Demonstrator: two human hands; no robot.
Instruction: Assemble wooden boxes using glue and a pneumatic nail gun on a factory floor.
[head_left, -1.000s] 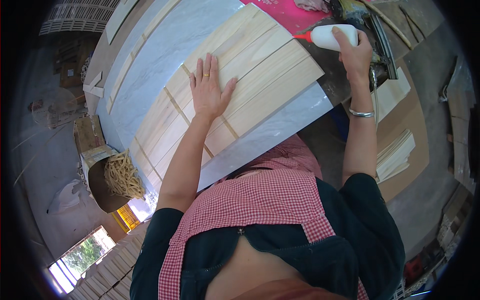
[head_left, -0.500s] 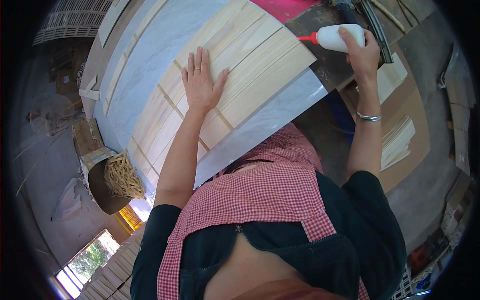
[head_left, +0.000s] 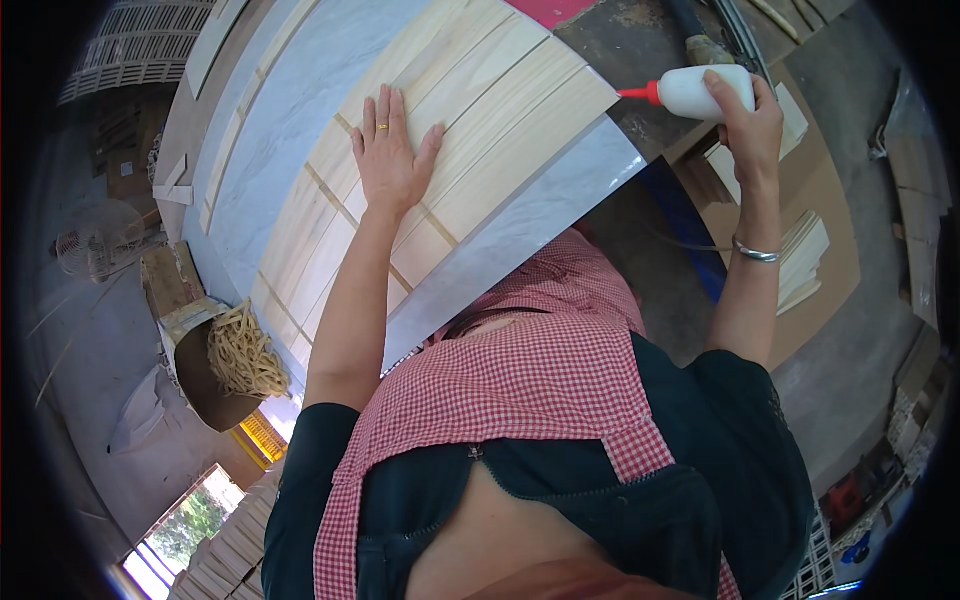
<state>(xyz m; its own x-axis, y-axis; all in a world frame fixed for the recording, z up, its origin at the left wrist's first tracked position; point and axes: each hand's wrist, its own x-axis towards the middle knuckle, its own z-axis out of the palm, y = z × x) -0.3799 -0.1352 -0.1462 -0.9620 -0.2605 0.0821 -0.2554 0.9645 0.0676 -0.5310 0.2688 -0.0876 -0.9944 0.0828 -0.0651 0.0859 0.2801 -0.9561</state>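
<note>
Several pale wooden boards (head_left: 500, 130) lie side by side in a flat stack on a glossy marble-patterned tabletop (head_left: 520, 255). Tan bands cross the stack towards its left end. My left hand (head_left: 393, 165) rests flat on the boards, fingers stretched out, a ring on one finger. In my right hand (head_left: 750, 120) is a white squeeze bottle (head_left: 690, 93) with a red nozzle (head_left: 638, 93), held sideways. The nozzle tip is at the right end of the boards, by the near corner; whether it touches the wood I cannot make out.
On the left, a cardboard box (head_left: 195, 375) holds tan rubber-like bands (head_left: 243, 355). Thin wooden slats (head_left: 803, 255) lie on brown cardboard (head_left: 835, 200) at the right. A dark hose-like tool (head_left: 700, 35) is beyond the bottle. Further left stands a fan (head_left: 100, 240).
My right hand has moved slightly right and nearer with the bottle, its nozzle passing along the boards' right end towards the near corner. My left hand stays flat on the boards.
</note>
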